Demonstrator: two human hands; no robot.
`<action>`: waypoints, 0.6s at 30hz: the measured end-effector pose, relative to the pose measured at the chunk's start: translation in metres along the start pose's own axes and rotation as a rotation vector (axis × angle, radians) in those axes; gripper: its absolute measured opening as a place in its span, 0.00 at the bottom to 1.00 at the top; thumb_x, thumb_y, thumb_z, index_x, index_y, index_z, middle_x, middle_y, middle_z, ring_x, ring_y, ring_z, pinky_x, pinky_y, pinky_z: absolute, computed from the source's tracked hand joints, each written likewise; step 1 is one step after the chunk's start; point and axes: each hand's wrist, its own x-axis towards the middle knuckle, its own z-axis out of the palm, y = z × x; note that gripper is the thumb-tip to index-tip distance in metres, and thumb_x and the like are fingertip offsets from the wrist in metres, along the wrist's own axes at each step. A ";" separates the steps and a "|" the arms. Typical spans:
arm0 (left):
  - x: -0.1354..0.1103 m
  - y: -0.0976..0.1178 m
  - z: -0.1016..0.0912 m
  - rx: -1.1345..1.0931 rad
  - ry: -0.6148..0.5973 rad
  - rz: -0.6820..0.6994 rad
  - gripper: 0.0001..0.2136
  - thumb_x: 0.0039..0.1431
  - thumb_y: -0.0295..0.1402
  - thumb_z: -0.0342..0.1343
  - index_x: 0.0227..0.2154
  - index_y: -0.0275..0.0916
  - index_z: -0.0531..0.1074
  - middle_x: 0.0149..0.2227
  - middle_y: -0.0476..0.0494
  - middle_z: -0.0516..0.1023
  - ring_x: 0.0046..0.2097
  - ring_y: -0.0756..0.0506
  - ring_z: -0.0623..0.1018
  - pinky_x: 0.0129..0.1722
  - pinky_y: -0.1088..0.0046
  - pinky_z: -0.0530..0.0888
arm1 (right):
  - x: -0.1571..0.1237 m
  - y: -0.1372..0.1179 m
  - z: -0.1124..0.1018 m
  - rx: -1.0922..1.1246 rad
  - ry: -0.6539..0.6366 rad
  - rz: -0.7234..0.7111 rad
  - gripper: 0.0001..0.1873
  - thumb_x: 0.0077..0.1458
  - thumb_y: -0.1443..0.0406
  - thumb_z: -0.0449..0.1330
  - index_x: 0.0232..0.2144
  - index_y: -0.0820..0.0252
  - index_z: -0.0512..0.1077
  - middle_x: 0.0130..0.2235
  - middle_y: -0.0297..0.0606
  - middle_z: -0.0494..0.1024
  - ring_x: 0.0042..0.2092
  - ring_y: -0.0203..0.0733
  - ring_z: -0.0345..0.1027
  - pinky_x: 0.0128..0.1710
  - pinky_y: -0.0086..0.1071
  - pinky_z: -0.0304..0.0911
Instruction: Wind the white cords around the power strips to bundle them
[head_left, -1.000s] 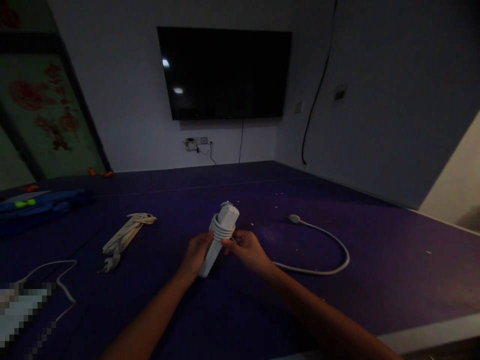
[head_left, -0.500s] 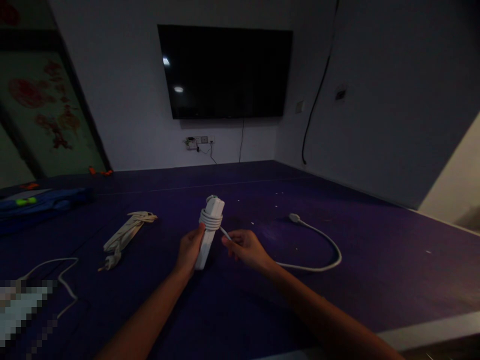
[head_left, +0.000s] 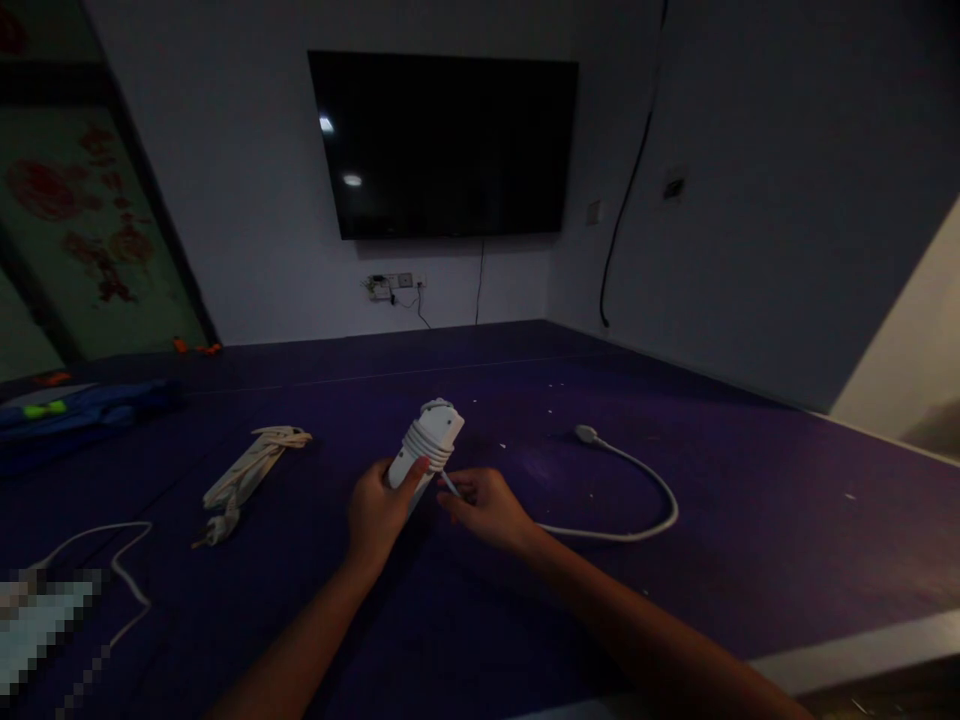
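Note:
My left hand [head_left: 380, 515] grips a white power strip [head_left: 448, 422], tilted up off the purple surface, thumb across its face. Several turns of white cord [head_left: 427, 446] wrap around the strip near its upper end. Close by on the right, my right hand [head_left: 487, 508] pinches the cord where it leaves the wraps. From behind that hand the cord runs right along the surface, curves back and ends in a plug [head_left: 586, 434].
On the left lies another white power strip [head_left: 244, 470] with its cord bundled and plug showing. A thin white cable [head_left: 131, 570] and blue cloth [head_left: 97, 405] are further left. A television [head_left: 450, 145] hangs on the wall above sockets [head_left: 394, 285]. Small white scraps dot the purple surface [head_left: 750, 520].
My left hand has turned the power strip, so its upper end leans more to the right and its flat face shows. My right hand stays close beside it with the cord.

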 end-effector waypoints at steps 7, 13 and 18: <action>-0.008 0.001 -0.001 0.364 0.195 0.328 0.27 0.49 0.57 0.48 0.38 0.37 0.71 0.34 0.38 0.78 0.36 0.41 0.76 0.33 0.69 0.67 | -0.002 -0.003 0.002 -0.019 0.016 0.076 0.25 0.51 0.47 0.56 0.20 0.64 0.67 0.18 0.32 0.67 0.19 0.29 0.59 0.17 0.23 0.51; -0.007 -0.003 0.003 0.510 0.285 0.660 0.25 0.54 0.54 0.47 0.38 0.35 0.70 0.32 0.39 0.76 0.35 0.41 0.75 0.35 0.68 0.67 | -0.004 -0.006 0.002 -0.068 0.058 0.200 0.34 0.49 0.40 0.49 0.15 0.64 0.66 0.13 0.34 0.66 0.13 0.28 0.54 0.12 0.22 0.45; -0.007 -0.003 0.003 0.509 0.349 0.748 0.24 0.53 0.52 0.50 0.38 0.33 0.70 0.33 0.39 0.76 0.36 0.42 0.74 0.37 0.67 0.67 | -0.003 -0.004 0.004 -0.033 0.092 0.180 0.35 0.50 0.40 0.48 0.18 0.66 0.69 0.14 0.36 0.68 0.12 0.28 0.54 0.12 0.22 0.47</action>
